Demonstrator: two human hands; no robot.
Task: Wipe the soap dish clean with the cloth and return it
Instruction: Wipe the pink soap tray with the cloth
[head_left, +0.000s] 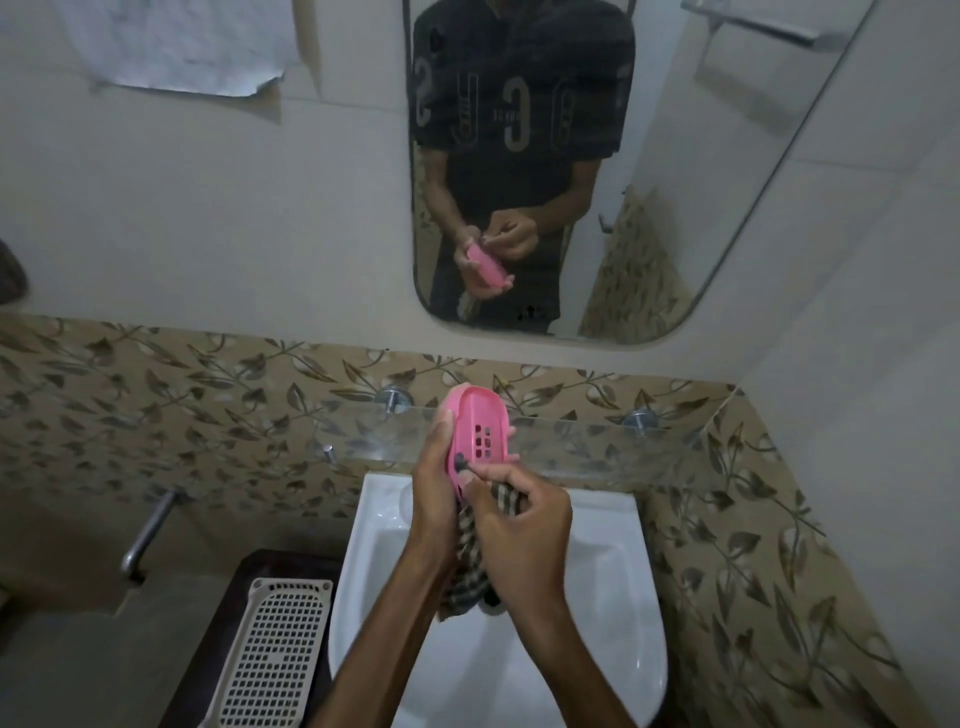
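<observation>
My left hand (434, 483) grips a pink oval soap dish (480, 428) with drain slots, tilted up so its inside faces me, above the white sink. My right hand (519, 512) pinches a striped dark-and-beige cloth (470, 571) and presses a bunched tip of it against the dish's lower inner edge. The rest of the cloth hangs down between my wrists. The mirror shows the same grip from the front.
A glass shelf (597, 436) on metal brackets runs behind the dish. Below it sits the white sink (613, 597). A white perforated tray (270, 654) lies on a dark surface at left, near a metal tap (148, 530). The mirror (649, 182) hangs above.
</observation>
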